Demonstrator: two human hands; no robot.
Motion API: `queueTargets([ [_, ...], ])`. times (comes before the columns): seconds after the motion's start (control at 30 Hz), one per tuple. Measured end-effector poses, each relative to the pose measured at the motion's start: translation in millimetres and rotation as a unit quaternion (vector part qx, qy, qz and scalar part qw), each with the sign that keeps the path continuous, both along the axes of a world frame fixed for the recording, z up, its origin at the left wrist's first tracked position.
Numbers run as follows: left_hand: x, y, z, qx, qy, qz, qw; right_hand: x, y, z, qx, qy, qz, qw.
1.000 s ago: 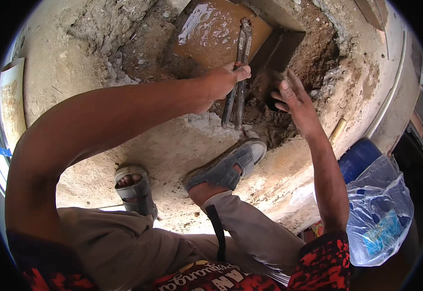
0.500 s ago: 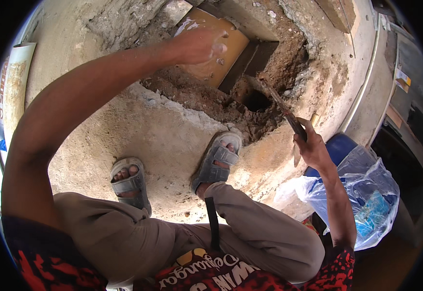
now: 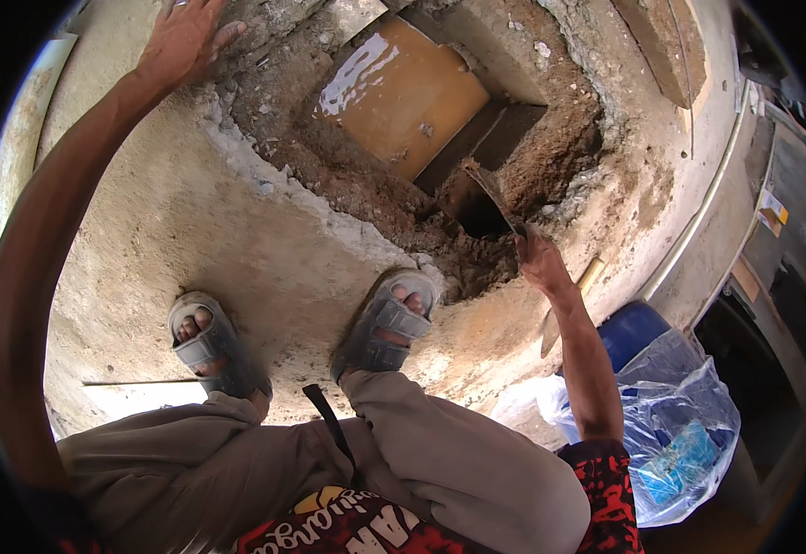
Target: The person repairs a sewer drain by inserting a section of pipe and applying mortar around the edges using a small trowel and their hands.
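My right hand (image 3: 541, 261) is closed around the handle end of a long, narrow, rusty metal tool (image 3: 493, 196). Its far end points into a dark hole (image 3: 484, 214) in the broken ground. My left hand (image 3: 184, 42) is at the far left over the concrete, fingers stretched out and holding nothing; whether it rests on the surface I cannot tell. Between my hands, a square pit holds brown, murky water (image 3: 412, 97) with white glare on its surface. Loose brown soil (image 3: 375, 185) lies between the water and the jagged concrete edge.
A tool with a light wooden handle (image 3: 591, 275) lies right of my right hand. Beyond it are a blue container (image 3: 632, 332) and a clear plastic bag (image 3: 684, 415). My sandalled feet stand on the concrete floor (image 3: 264, 231) before the pit. A pipe (image 3: 698, 198) runs along the right.
My left hand has swung from over the water to the far left, its fingers now spread. My right hand has moved left and nearer the hole, bringing the rusty tool over it.
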State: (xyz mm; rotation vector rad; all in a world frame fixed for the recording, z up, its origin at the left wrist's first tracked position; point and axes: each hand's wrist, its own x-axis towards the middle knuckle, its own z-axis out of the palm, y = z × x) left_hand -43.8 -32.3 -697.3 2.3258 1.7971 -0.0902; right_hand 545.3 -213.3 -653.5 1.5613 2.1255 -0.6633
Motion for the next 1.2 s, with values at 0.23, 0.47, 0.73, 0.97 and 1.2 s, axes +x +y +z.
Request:
queueTargets([
  [0.23, -81, -36, -43, 0.115, 0.047, 0.004, 0.992, 17, 44, -42, -0.061, -0.091, -0.013, 0.994],
  [0.47, -53, -24, 5, -0.117, -0.006, 0.059, 0.991, -97, 142, 42, 0.113, -0.010, -0.028, 0.993],
  [0.73, -61, -33, 0, -0.127, 0.006, 0.079, 0.989, -163, 165, 35, 0.268, 0.243, -0.045, 0.931],
  [0.97, -51, -23, -10, -0.092, -0.015, 0.067, 0.993, -6, 120, -80, -0.181, -0.258, -0.023, 0.949],
  [1.2, -55, -35, -11, -0.099, -0.013, 0.072, 0.992, -176, 181, 64, 0.173, 0.090, -0.057, 0.979],
])
